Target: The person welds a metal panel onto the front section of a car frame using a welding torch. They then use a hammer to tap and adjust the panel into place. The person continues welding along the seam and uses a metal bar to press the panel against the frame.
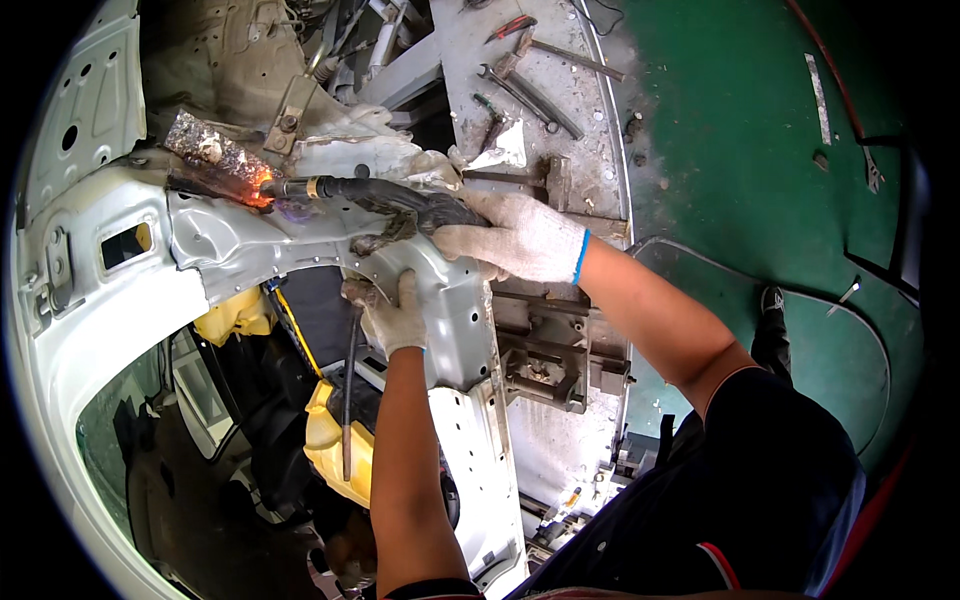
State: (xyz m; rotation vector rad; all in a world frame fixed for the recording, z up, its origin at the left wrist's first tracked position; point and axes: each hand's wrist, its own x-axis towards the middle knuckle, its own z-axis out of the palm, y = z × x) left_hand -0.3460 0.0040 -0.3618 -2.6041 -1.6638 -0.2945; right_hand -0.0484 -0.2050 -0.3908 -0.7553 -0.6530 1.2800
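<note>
My right hand point(520, 238), in a white knit glove with a blue cuff, is closed around the dark handle of a welding torch point(380, 192). The torch's metal nozzle points left, and an orange glow point(262, 186) burns at its tip against the car body panel point(225, 235). Next to the glow lies a rough, speckled metal strip point(215, 143). My left hand point(395, 315), also gloved, is closed at the edge of the panel. A long, thin rod-shaped tool point(348, 410) hangs down from its fingers; the tool's upper end is hidden.
Hammers point(575, 60), a wrench point(515, 97) and red-handled pliers point(510, 28) lie on the metal bench point(590, 130). A clamp fixture point(545, 370) stands beside the panel. Yellow plastic parts point(335, 445) show inside the car. A grey hose point(720, 262) crosses the green floor point(740, 160).
</note>
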